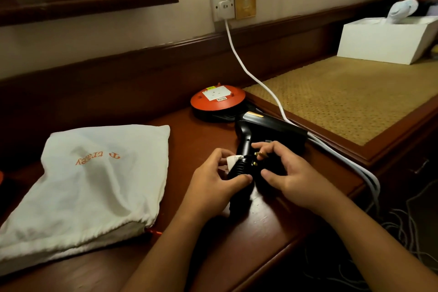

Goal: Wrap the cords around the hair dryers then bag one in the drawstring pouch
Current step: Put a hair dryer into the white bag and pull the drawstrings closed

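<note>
Well to the left of both hands lies the drawstring pouch (94, 173), white cloth with orange letters, flat on the dark wooden counter (203, 135); its gathered mouth is turned toward the person and a bit of orange string (155, 233) shows there. The left hand (213, 180) is curled round the handle of the black hair dryer (265, 128): the thumb presses the lower part of the handle and the fingers pinch a small white tag (233, 160) on the cord. The hair dryer lies on its side on the counter, its handle between the two hands and its body pointing away from them, to the right. The right hand (294, 175) holds the black plug (257, 160) just right of the handle, fingers bent over it and thumb below it; brass pins show between the fingers. How much cord is wound on the handle I cannot tell, because the hands cover it. Beyond the hands, behind the dryer, sits an orange cable reel (218, 99) with a white socket plate on top. A white cable (251, 71) comes down from the wall socket (222, 6), passes the dryer and goes over the counter edge to the right of the right hand. Far right of the hands, a white tissue box (386, 40) stands on a woven mat (343, 99)
</note>
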### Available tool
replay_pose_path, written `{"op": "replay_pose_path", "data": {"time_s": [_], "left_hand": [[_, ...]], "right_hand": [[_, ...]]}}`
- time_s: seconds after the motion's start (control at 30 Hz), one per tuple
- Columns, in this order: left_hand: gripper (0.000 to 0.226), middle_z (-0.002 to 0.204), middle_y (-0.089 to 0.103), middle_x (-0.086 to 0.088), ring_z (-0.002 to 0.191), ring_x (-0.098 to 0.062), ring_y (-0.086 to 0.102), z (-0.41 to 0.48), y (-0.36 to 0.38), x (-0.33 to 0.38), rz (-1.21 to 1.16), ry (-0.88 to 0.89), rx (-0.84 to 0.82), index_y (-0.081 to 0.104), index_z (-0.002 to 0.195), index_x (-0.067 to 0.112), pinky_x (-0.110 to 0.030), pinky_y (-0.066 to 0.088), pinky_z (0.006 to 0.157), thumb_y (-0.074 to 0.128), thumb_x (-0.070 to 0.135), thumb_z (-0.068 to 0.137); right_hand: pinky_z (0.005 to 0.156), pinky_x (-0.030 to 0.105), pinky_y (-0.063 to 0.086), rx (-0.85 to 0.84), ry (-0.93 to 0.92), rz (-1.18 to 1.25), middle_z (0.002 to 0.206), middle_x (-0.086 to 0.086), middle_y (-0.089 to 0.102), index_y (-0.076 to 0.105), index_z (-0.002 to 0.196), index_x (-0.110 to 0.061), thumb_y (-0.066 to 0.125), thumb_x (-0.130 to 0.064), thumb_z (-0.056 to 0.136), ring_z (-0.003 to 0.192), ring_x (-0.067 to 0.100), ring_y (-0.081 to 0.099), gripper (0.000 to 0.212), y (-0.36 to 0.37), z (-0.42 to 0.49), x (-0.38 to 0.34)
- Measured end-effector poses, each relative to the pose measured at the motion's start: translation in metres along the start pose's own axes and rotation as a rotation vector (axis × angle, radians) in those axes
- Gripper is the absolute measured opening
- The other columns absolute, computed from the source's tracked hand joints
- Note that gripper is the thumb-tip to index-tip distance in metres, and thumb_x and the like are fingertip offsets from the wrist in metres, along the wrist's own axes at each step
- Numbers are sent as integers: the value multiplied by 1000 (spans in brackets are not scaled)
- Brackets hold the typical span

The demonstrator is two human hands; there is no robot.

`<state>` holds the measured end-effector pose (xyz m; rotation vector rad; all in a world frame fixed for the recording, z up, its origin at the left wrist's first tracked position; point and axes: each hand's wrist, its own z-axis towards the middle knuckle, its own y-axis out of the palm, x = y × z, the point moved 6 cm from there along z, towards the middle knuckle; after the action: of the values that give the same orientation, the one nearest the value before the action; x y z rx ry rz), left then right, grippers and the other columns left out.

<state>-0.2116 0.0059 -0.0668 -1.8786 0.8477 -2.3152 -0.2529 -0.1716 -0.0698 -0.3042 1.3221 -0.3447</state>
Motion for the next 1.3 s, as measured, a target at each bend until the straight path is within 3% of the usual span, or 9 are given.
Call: {"op": "replay_pose_path", "data": {"time_s": [0.2,0.37,0.57,0.7,0.83,0.9,1.13,1.23,1.3], "left_hand": [[35,107,69,14,98,-5,70,2,3,-3,-32,-11,5,61,110,46,-35,63,86,83,39,82],[36,106,72,19,102,-7,72,4,7,-4,-51,-28,-45,61,112,52,-39,61,92,81,39,85],[35,105,75,6,93,-7,75,10,5,-3,-94,-84,-89,64,114,36,-35,62,90,82,32,85],[28,104,73,6,85,-8,75,9,2,-4,-79,-85,-55,63,107,35,-26,61,66,80,33,85],[24,107,72,6,88,-7,75,9,0,-7,-47,-103,-56,63,106,36,-34,65,79,78,34,87],[24,105,72,6,84,-5,75,10,1,-7,-33,-115,-47,63,106,35,-34,65,79,77,34,87],[30,94,70,4,60,3,68,13,15,3,-27,-131,-46,52,110,25,-15,50,50,73,30,89],[29,95,70,3,73,-8,72,9,15,4,-16,-130,16,49,105,33,-25,57,59,72,35,88],[30,96,71,-1,81,-21,75,-1,14,8,-76,-128,29,48,105,35,-42,64,70,73,32,88]], "right_hand": [[94,41,51,26,-40,-158,107,-15,62,54,107,-32,68,-19,92,103,4,61,25,-1,-4,-9],[95,30,48,28,-30,-160,108,-18,60,54,109,-32,69,-17,91,107,-1,57,28,-1,-5,-8],[88,11,44,213,-48,-53,109,-18,64,62,105,-30,70,-13,90,108,-5,57,25,-8,-11,-7],[98,23,43,304,-64,25,107,-13,67,63,104,-28,70,-8,90,114,1,59,26,-13,-13,-4],[100,27,46,334,-76,109,106,-14,68,63,106,-27,67,-5,91,114,4,60,28,-15,-16,-5],[102,26,44,314,-92,85,108,-14,67,63,108,-26,67,-5,91,116,3,59,27,-13,-17,-7],[98,33,48,243,-101,18,108,-13,65,61,110,-29,65,-4,92,111,6,61,31,-11,-15,-12],[101,31,48,225,-158,-83,114,-15,64,59,117,-28,66,-4,91,116,5,58,35,-5,-18,-19],[104,28,46,240,-216,-125,122,-14,61,58,123,-24,67,-4,91,123,5,55,39,2,-24,-28]]}}
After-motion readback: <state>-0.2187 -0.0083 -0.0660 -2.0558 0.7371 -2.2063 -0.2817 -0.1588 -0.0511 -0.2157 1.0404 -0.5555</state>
